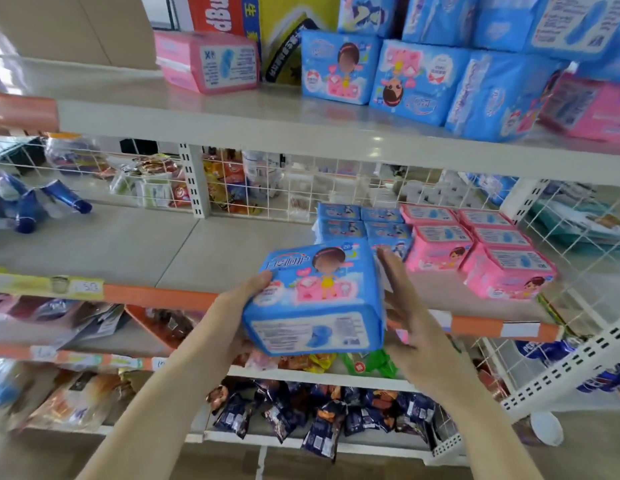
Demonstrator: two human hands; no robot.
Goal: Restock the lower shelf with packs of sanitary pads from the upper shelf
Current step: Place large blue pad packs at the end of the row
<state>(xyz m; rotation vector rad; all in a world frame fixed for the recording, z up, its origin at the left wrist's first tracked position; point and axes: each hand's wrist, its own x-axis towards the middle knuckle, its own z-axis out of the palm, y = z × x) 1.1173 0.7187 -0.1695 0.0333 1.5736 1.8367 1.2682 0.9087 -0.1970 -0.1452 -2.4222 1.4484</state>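
A blue pack of sanitary pads (313, 299) is held between both hands just in front of the lower shelf (197, 251). My left hand (242, 299) grips its left side with the thumb on top. My right hand (402, 299) lies flat against its right side with straight fingers. On the lower shelf behind it stand small blue packs (360, 225) and pink packs (475, 247). The upper shelf (232, 112) carries more blue packs (416, 81), a pink pack (208, 62) at the left and another pink pack (589, 109) at the far right.
A white wire grid (267, 185) backs the lower shelf. Blue tubes (35, 206) lie at its left end. Snack packets (319, 420) fill the shelves below. A wire side panel (561, 271) closes the right end. The lower shelf's left and middle board is bare.
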